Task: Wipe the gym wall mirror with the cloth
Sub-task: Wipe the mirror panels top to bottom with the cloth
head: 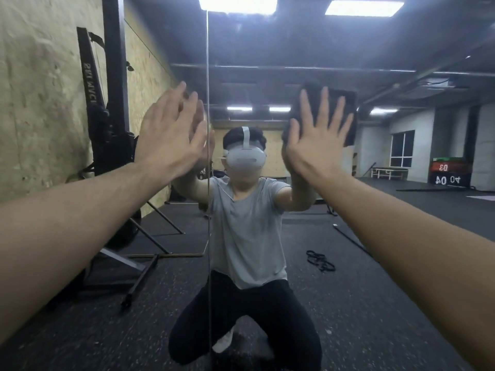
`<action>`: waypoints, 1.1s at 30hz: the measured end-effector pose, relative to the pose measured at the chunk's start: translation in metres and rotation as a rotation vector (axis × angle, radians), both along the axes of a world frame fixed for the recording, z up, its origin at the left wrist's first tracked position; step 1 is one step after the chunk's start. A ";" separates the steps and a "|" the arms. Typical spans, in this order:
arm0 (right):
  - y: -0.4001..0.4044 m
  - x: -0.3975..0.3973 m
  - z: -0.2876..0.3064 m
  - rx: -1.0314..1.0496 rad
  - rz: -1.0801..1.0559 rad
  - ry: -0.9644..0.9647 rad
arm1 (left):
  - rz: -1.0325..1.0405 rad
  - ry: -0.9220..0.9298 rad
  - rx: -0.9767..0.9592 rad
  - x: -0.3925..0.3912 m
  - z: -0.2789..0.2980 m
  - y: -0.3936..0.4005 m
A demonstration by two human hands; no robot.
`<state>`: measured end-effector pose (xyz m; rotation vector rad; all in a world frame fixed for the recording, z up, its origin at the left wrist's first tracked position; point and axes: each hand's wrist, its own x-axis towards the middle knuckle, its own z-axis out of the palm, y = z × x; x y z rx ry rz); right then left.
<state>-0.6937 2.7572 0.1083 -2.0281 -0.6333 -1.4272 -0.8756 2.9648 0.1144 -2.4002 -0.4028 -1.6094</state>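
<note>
Here the right hand (316, 141) presses a dark cloth (345, 111) flat against the mirror (375, 170) with fingers spread straight, while the left hand (171, 135), fingers straight and together, lies on the glass near a vertical seam (207, 62). The mirror reflects a crouching person, ceiling lights, black rubber flooring and a window; a black rack (112, 103) stands against the rough wall (40, 89) at left.
</note>
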 end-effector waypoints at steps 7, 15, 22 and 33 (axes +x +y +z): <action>0.117 -0.059 0.042 -0.378 0.064 -0.307 | -0.039 -0.043 -0.029 0.001 0.030 0.026; 0.109 -0.041 0.060 -0.472 0.183 -0.548 | -0.047 -0.009 0.021 0.009 0.069 0.017; -0.007 0.024 0.075 -0.347 0.027 -0.398 | -0.017 0.006 0.106 0.039 0.110 -0.005; 0.006 0.014 0.106 -0.056 -0.016 -0.175 | -0.071 0.001 0.037 0.029 0.156 0.009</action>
